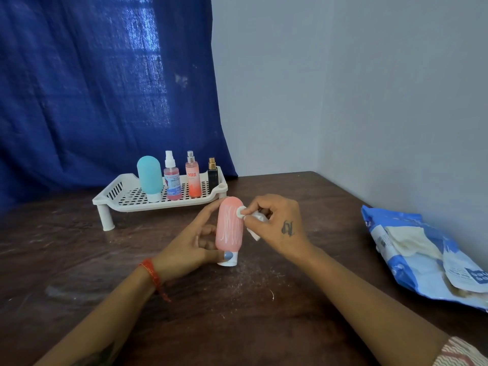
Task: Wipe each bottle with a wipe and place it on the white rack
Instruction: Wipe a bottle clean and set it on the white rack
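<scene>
The right hand (pixel 274 223) pinches a small crumpled white wipe (pixel 254 223) between thumb and fingertips and presses it against the upper right side of the pink rounded soft-plastic squeeze bottle (pixel 229 228). The left hand (pixel 190 247) wraps the bottle from the left, fingers curled behind its body and the thumb, with a blue nail, laid over the white cap (pixel 228 261) at the bottom.

The bottle stands cap-down on the dark brown wooden desk (pixel 264 313), its long axis near vertical with the domed end pointing up and leaning slightly away toward the rack. It looks light and squashy, so a hard squeeze would likely dent it; wet streaks on its skin suggest it may be slippery. The stiffer cap and lower body seem the safest place to hold.

Just behind it the white perforated plastic rack (pixel 132 199) carries a teal squeeze bottle (pixel 149 178) and three spray bottles. A blue wipe packet (pixel 412 254) lies well to the right.
</scene>
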The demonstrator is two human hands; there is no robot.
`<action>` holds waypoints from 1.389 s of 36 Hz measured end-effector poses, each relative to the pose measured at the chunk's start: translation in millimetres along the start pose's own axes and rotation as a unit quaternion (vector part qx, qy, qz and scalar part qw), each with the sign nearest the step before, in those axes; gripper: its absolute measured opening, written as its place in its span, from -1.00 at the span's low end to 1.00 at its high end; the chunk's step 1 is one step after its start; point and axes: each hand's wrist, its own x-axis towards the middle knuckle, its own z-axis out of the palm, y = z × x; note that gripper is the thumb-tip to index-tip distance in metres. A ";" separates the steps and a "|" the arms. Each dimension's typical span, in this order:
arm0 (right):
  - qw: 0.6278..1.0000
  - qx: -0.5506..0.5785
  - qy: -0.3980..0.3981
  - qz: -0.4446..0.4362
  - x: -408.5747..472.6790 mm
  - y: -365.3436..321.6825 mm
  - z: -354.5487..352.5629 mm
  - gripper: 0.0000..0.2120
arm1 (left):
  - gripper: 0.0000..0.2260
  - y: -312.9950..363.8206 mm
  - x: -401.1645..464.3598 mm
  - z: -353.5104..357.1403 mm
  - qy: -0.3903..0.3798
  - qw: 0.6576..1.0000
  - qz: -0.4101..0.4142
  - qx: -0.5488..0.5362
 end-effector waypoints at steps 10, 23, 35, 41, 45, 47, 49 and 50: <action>0.999 -0.017 0.041 -0.017 -0.5 1.8 4.0 -0.84 | -0.10 -0.9 0.8 1.1 -0.005 1.000 0.005 0.006; 0.999 -0.030 0.035 -0.012 -1.6 4.4 3.7 -0.90 | -0.16 1.0 0.8 3.1 0.000 1.000 0.009 0.007; 0.998 -0.011 0.004 -0.055 -0.9 2.1 4.3 -0.86 | -0.18 1.7 0.6 3.6 -0.001 1.000 0.018 0.009; 0.998 -0.026 0.037 -0.042 -2.5 4.6 4.7 -0.87 | -0.18 3.3 0.4 4.1 0.001 1.000 0.015 0.020; 0.996 -0.046 0.058 -0.054 -1.2 4.1 6.4 -0.82 | -0.19 4.1 -0.1 4.7 -0.004 1.000 0.022 0.020; 0.995 -0.044 0.042 -0.075 -0.9 1.3 7.1 -0.79 | -0.18 3.9 -0.5 4.5 -0.005 1.000 0.024 0.017; 0.995 -0.032 0.017 -0.092 -1.6 -2.2 6.8 -0.78 | -0.18 3.6 -0.5 4.1 -0.005 1.000 0.024 0.010; 0.995 -0.026 0.007 -0.096 -2.0 -3.2 6.4 -0.79 | -0.18 3.4 -0.4 3.9 -0.004 1.000 0.024 0.009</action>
